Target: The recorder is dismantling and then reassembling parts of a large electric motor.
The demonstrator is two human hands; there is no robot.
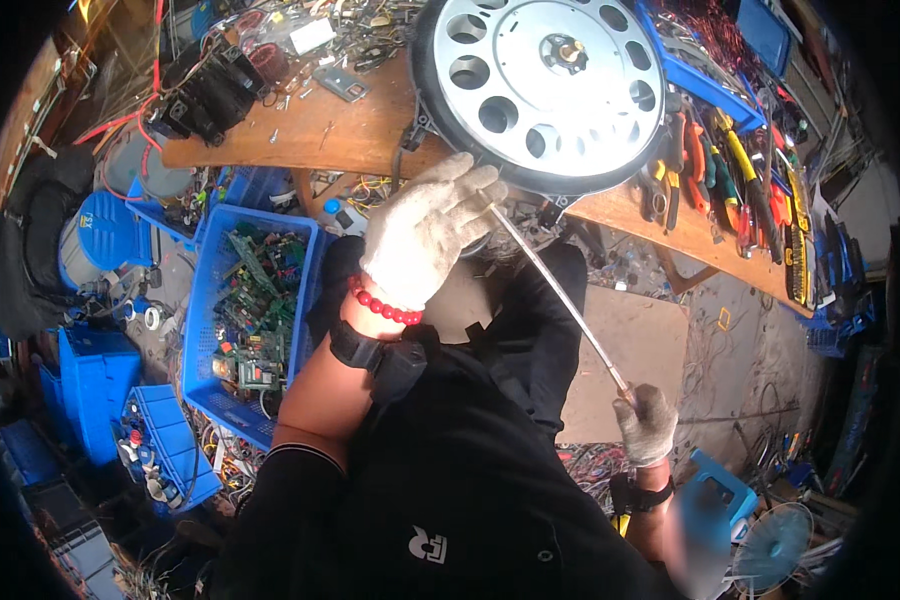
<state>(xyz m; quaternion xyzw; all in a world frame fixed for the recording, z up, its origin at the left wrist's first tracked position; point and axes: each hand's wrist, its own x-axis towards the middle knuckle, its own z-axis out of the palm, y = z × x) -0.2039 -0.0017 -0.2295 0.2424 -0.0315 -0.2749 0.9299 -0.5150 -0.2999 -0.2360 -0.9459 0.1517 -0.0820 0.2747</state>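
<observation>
A large silver wheel-like disc (540, 90), with round holes and a dark rim, lies at the front edge of the wooden bench. My left hand (420, 235), in a pale work glove, is right below its rim. The left fingers close about the upper end of a long metal rod (560, 290); the rod's tip is hidden by them. The rod slants down to the right across my lap. At its lower end, my right hand (647, 425), also gloved, is wrapped round it.
Pliers and other hand tools (715, 175) lie along the bench's right side, beside a blue tray (710, 85). Black coil-like parts (210, 95) and small scrap cover its left. A blue basket (305, 300) of circuit boards stands left of my legs. A small fan (775, 545) sits lower right.
</observation>
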